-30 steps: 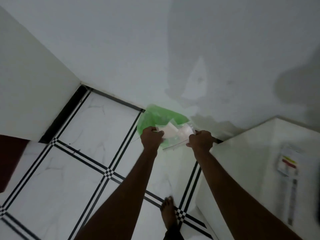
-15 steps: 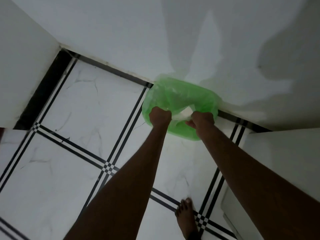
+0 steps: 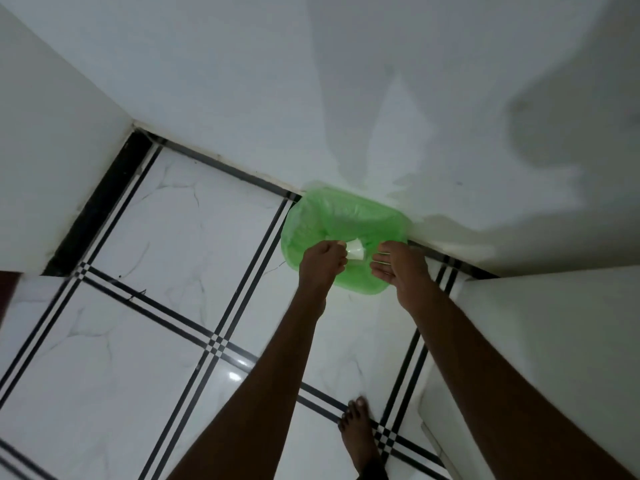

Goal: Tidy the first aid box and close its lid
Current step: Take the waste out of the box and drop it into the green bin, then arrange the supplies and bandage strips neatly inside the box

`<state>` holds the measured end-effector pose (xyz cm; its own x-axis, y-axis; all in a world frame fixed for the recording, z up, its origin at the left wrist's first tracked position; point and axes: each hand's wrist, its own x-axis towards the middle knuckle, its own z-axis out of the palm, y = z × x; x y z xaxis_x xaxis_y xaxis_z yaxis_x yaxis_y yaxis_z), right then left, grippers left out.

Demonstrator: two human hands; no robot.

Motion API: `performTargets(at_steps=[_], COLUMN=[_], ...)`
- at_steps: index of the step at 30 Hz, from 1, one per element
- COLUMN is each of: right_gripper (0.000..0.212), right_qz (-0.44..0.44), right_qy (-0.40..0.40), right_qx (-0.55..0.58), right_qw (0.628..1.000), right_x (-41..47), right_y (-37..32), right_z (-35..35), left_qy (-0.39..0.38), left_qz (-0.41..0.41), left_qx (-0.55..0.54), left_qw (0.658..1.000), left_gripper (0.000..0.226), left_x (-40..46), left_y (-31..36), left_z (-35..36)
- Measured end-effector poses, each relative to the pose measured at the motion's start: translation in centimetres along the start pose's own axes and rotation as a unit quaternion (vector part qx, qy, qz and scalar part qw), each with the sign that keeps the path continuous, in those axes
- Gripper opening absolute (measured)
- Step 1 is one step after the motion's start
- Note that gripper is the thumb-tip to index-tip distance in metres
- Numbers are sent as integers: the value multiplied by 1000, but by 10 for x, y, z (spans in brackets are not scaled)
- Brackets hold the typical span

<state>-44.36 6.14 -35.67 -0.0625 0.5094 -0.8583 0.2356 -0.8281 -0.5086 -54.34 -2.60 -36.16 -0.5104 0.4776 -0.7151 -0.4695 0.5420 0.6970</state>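
Head view, far floor against the wall: green-lined bin [image 3: 346,230], both hands above its mouth. Left hand [image 3: 323,263] pinching a small white scrap [image 3: 356,252]. Right hand [image 3: 398,268], clenched on the scrap half a second ago, now spread and holding nothing. Judged: waste is being dropped. First aid box: not in view; lid step still pending.

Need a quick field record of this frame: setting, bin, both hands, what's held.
setting: tiled floor at a wall corner
bin: green-lined bin on the floor against the wall
left hand: over the bin, pinching a white scrap
right hand: over the bin, fingers open, empty
first aid box: not in view
foot: bare foot on the floor
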Motion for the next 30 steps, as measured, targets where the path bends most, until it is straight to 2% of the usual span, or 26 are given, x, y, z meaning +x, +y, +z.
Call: performTargets(at_steps=[3,6,13,17,22,28,30], right_gripper=[32,13,23,23,24,23,22], right_qz=[-66,-135,-248,-282,-284,-289,-295], right_qy=[5,11,23,27,65,129,181], right_qx=[19,38,69,83,101,45,-21], right_qw=[998,990,966,955,951,948,938], right_x=[-72,-141,-293,-351,-390,-397,-384], right_y=[-35,-68,-111,-98,-71,-32,-14], right_z=[-32,-73,-218,-322,-443,-558,-581], left_qy=[-9,-19,-140,-206,-274,-292,-286], left_qz=[34,76,140,139,88,71,87], left_qx=[-22,-45,-85,-80,-82,-6,35], left_qw=[999,996,976,965,954,954,954], left_gripper=[18,24,31,38,42,36,35], left_x=[-58,-122,-292,-372,-451,-498,-501], left_y=[41,77,121,106,65,17,6], left_z=[20,45,136,200,272,344,358])
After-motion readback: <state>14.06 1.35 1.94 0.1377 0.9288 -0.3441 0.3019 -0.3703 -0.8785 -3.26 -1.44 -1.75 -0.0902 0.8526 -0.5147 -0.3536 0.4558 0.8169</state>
